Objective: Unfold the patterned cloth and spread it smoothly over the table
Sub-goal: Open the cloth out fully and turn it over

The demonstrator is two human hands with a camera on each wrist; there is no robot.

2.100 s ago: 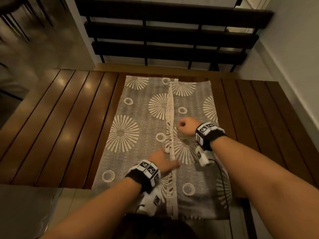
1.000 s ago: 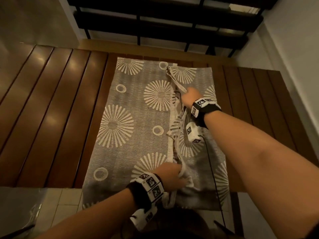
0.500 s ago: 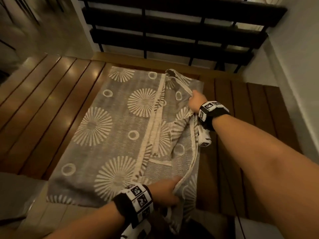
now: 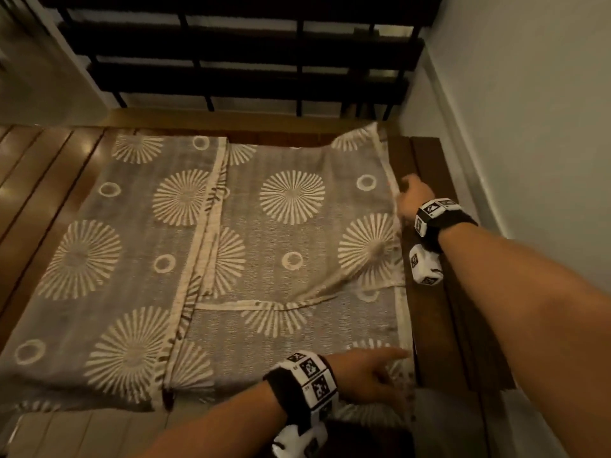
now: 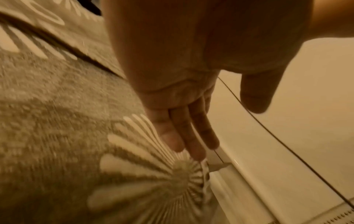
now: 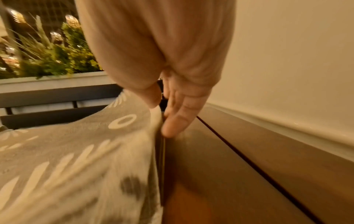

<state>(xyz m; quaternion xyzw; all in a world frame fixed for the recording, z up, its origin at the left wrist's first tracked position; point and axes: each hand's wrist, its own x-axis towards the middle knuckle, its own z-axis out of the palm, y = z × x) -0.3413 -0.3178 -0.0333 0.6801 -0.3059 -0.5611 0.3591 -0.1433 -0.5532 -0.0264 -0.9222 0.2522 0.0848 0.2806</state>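
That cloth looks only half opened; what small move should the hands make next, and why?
Probably draw the patterned cloth further right. The right hand pinches its right edge, the left hand lies open on the near corner, and bare table still shows beyond a rumpled fold.

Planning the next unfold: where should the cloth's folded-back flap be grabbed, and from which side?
Judging by the head view, pinch the cloth flap's pale hem near its loose corner, coming from the table's right edge. That hem lies on top, wrinkled and free, likely easy to lift.
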